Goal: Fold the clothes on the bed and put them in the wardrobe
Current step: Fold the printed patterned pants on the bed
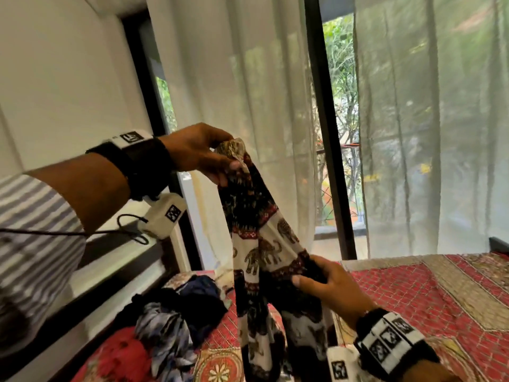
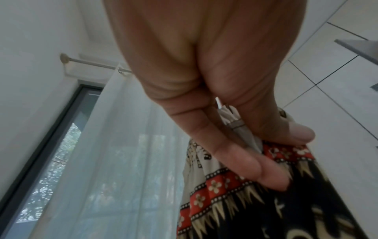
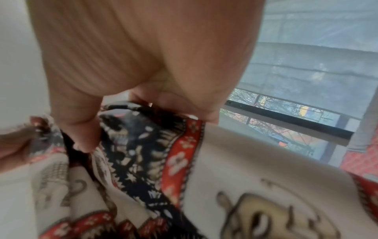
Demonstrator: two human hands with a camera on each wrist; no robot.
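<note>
— Head view first: what are the arms doing?
— I see the left hand (image 1: 198, 153) raised at the end of a nearly level forearm, pinching the top end of the elephant-print garment (image 1: 256, 230). The right hand (image 1: 327, 288) sits lower, gripping it midway. The garment hangs long-axis near vertical above the bed (image 1: 440, 299), beside a pile of clothes (image 1: 170, 334).
— Left wrist view?
— My left hand (image 2: 214, 105) points down; its fingers (image 2: 245, 163) and thumb press together on the garment's (image 2: 255, 202) gathered edge.
— Right wrist?
— The right hand (image 3: 143, 64) curls thumb and fingers round a bunched fold of the garment (image 3: 143, 153), which runs toward the camera.
</note>
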